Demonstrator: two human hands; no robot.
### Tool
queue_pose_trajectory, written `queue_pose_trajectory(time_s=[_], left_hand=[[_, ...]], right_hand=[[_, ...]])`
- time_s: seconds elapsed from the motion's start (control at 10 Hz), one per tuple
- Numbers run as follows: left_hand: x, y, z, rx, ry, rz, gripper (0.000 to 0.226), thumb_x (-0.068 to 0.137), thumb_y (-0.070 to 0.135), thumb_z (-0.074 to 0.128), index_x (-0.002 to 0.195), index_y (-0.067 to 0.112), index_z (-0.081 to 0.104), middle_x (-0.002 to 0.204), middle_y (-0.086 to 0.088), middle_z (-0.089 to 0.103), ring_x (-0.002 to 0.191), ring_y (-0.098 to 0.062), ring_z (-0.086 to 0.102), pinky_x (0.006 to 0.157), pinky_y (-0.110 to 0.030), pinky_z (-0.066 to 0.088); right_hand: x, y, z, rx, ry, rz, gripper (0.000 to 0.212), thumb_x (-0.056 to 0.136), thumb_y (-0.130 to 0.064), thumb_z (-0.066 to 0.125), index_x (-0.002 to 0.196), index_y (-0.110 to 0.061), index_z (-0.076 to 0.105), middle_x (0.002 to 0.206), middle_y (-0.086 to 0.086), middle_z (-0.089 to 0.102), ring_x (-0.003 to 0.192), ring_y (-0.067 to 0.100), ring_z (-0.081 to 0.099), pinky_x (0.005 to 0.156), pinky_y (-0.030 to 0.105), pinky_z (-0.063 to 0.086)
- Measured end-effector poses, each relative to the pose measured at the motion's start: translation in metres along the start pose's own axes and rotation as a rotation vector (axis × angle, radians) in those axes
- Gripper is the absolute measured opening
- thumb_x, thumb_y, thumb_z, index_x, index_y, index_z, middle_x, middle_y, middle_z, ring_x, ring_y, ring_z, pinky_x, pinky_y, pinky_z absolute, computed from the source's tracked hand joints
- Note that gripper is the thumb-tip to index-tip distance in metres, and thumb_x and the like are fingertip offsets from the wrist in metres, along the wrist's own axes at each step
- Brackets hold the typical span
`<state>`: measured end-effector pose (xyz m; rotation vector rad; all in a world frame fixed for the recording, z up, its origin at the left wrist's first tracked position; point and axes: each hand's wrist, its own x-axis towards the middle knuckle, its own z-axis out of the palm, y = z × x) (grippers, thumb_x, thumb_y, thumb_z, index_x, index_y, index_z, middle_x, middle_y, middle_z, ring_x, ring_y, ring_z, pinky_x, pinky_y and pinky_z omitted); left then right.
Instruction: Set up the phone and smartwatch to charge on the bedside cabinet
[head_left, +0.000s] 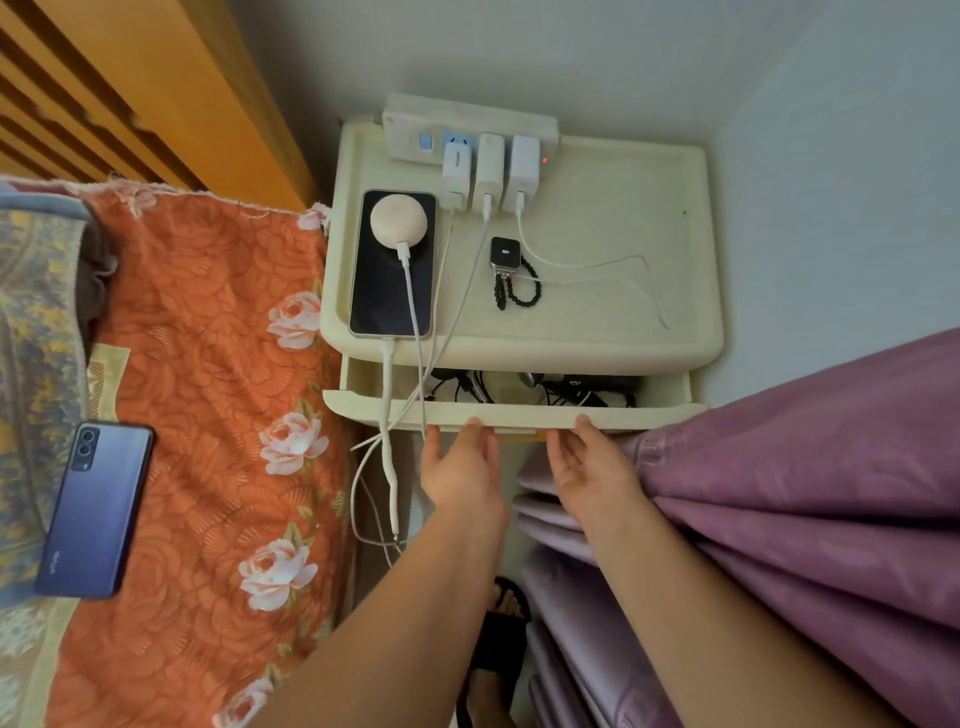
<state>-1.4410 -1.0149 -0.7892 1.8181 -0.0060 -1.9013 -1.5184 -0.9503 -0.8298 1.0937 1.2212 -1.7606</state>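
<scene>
A dark phone (390, 291) lies on the left of the cream bedside cabinet top (597, 218), with a round white charging puck (398, 221) on it and a white cable in its near end. A smartwatch (505, 254) with a lit screen and black beaded strap lies mid-top, joined to a white cable. Three white adapters (489, 169) sit in the power strip (467, 124) at the back. My left hand (460, 467) and my right hand (589, 467) have fingers apart, their fingertips touching the front edge of the partly open drawer (514, 413). Neither holds anything.
Black cables and gadgets fill the open drawer. A second, blue phone (96, 509) lies on the orange floral bedding at left. A purple curtain (805, 467) hangs close on the right. White cables dangle in front of the cabinet's left side. A sandalled foot (498, 644) shows below.
</scene>
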Motion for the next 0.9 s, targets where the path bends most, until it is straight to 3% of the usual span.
queue_pose_trajectory(time_s=[0.2,0.3,0.4,0.6,0.8,0.9], left_hand=[[0.017,0.009,0.018,0.009,-0.101,0.008,0.068,0.094,-0.009,0.046,0.15,0.023,0.026,0.12,-0.017,0.057,0.12,-0.026,0.057,0.105,-0.034,0.044],[0.022,0.014,0.026,0.0,-0.181,-0.024,0.075,0.093,-0.016,0.036,0.152,0.028,0.017,0.143,-0.018,0.044,0.132,-0.027,0.046,0.11,-0.036,0.038],[0.023,0.016,0.029,0.018,-0.21,-0.033,0.08,0.092,-0.019,0.031,0.152,0.031,0.013,0.153,-0.017,0.033,0.137,-0.026,0.04,0.109,-0.035,0.037],[0.025,0.015,0.032,0.042,-0.203,-0.015,0.083,0.089,-0.021,0.03,0.152,0.031,0.012,0.153,-0.016,0.033,0.137,-0.026,0.04,0.109,-0.035,0.036],[0.016,0.015,0.02,0.172,-0.325,-0.056,0.08,0.094,-0.008,0.042,0.152,0.033,0.006,0.152,-0.008,0.035,0.136,-0.023,0.041,0.112,-0.037,0.034],[-0.005,0.014,0.012,0.308,-0.379,-0.103,0.069,0.097,0.003,0.044,0.152,0.031,0.012,0.145,-0.008,0.044,0.133,-0.023,0.043,0.109,-0.037,0.034]], right_hand=[[0.008,-0.012,0.021,0.063,-0.059,0.015,0.028,0.092,-0.002,0.051,0.119,0.004,0.052,0.121,0.02,0.057,0.121,0.028,0.053,0.066,0.028,0.059],[0.001,-0.021,0.033,0.084,-0.105,0.038,0.015,0.09,0.003,0.04,0.089,0.003,0.056,0.102,0.02,0.058,0.113,0.03,0.054,0.079,0.032,0.058],[-0.004,-0.027,0.04,0.111,-0.097,0.03,0.023,0.088,0.004,0.032,0.079,0.001,0.053,0.095,0.019,0.056,0.106,0.03,0.052,0.098,0.037,0.048],[0.0,-0.025,0.039,0.096,-0.107,0.018,0.023,0.088,0.003,0.033,0.081,0.0,0.054,0.099,0.019,0.057,0.098,0.028,0.056,0.098,0.037,0.047],[-0.01,-0.02,0.032,-0.106,-0.107,0.061,0.018,0.094,-0.016,0.04,0.089,-0.006,0.054,0.13,0.012,0.051,0.123,0.025,0.047,0.107,0.035,0.035],[-0.032,-0.015,0.029,-0.257,-0.121,0.083,0.027,0.094,-0.02,0.04,0.114,-0.008,0.054,0.135,0.01,0.051,0.13,0.025,0.043,0.107,0.035,0.033]])
